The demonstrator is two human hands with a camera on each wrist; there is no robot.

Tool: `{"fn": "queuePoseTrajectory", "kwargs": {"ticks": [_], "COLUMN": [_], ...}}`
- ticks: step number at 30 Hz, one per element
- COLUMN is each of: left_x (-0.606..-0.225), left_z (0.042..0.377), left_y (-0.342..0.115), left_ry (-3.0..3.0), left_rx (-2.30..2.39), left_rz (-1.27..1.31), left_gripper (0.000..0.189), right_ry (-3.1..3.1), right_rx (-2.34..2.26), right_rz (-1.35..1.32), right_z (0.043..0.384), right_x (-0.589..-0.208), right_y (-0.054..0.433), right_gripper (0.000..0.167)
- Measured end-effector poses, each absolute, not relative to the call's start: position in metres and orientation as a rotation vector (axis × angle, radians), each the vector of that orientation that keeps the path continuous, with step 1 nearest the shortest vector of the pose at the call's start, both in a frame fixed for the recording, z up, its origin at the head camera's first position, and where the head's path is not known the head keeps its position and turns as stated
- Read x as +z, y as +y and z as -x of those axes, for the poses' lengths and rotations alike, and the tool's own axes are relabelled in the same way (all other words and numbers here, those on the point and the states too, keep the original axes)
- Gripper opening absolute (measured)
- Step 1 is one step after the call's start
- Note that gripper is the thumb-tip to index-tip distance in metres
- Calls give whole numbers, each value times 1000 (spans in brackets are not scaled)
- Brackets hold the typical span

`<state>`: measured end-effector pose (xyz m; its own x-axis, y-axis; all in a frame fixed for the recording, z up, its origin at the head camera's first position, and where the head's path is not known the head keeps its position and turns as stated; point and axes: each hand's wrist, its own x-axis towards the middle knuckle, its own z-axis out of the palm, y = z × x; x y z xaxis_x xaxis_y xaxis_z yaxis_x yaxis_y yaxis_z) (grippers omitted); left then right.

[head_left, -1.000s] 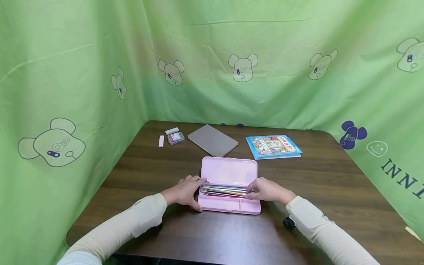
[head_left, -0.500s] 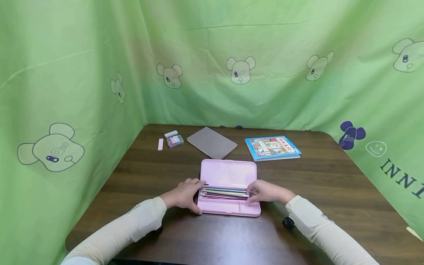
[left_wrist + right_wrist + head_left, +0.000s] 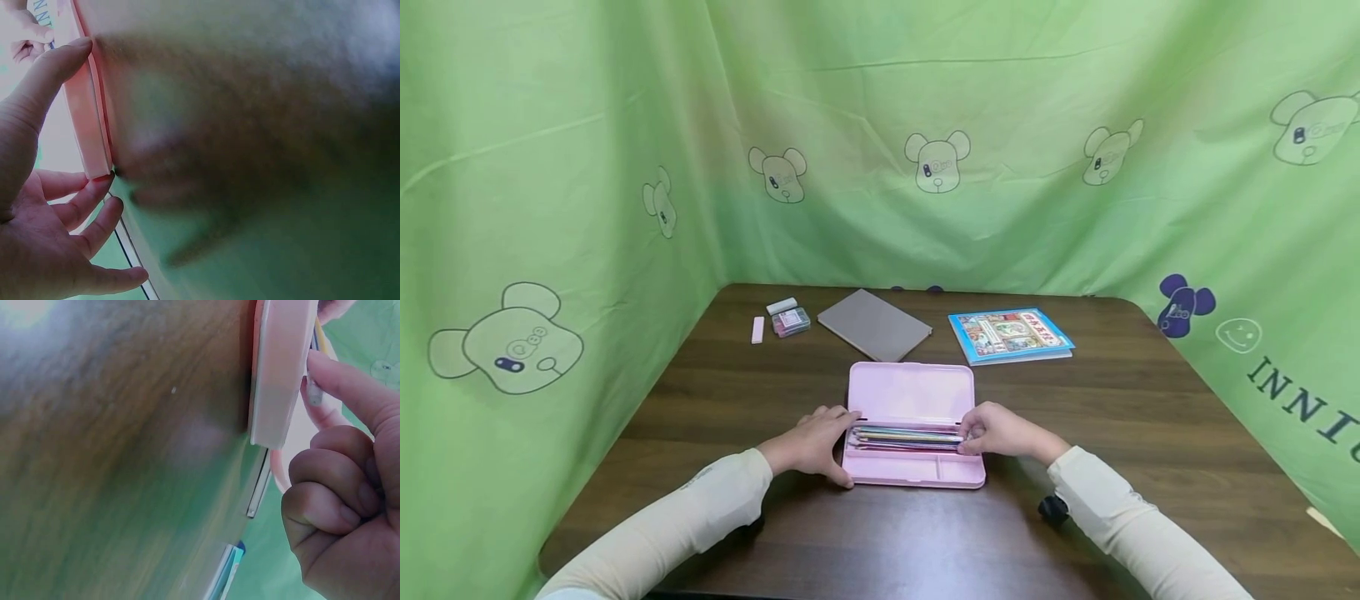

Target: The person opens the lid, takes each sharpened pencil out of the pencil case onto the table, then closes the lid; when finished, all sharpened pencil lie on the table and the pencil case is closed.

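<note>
An open pink pencil case [image 3: 912, 468] lies on the table with its lid tilted back, and several colored pencils [image 3: 902, 439] lie lengthwise inside. My left hand [image 3: 808, 446] holds the case's left end, thumb at the front side and fingertips round the end; in the left wrist view, the little finger of this hand [image 3: 69, 212] stretches away from the case. At the right end, my right hand [image 3: 1006, 432] pinches a pencil between thumb and index finger. The right wrist view shows that pencil's pale end [image 3: 315, 394] under the index fingertip, the other fingers curled into the palm.
Behind the case lies a grey notebook [image 3: 875, 325], with a blue-bordered picture book [image 3: 1011, 335] to its right. A small clear box [image 3: 791, 322], a white roll-shaped piece [image 3: 782, 306] and a pale pink strip [image 3: 757, 329] sit back left. Green curtain [image 3: 850, 233] surrounds the table.
The head view has shifted slightly, so everything sits a little lower and further left. Both hands stay at the case's ends, and the pencils have shifted slightly under the right fingertips.
</note>
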<state>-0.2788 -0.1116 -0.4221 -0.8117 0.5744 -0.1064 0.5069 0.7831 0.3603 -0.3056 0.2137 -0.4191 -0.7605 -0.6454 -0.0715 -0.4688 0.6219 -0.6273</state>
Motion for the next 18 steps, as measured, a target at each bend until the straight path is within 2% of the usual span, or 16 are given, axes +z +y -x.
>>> {"fn": "queuePoseTrajectory", "kwargs": {"ticks": [12,18], "left_x": [-425,-422], "left_z": [278,280], "left_y": [-112,-112], "left_ry": [2749,2752], "left_rx": [480,496], "left_rz": [-831,-826], "left_gripper": [98,97], "right_ry": [2660,2678], "right_rx": [-926,-1008], "right_rz": [690,669], "right_z": [305,306], "right_x": [-415,-407], "right_y": [220,228], "right_gripper": [13,15]}}
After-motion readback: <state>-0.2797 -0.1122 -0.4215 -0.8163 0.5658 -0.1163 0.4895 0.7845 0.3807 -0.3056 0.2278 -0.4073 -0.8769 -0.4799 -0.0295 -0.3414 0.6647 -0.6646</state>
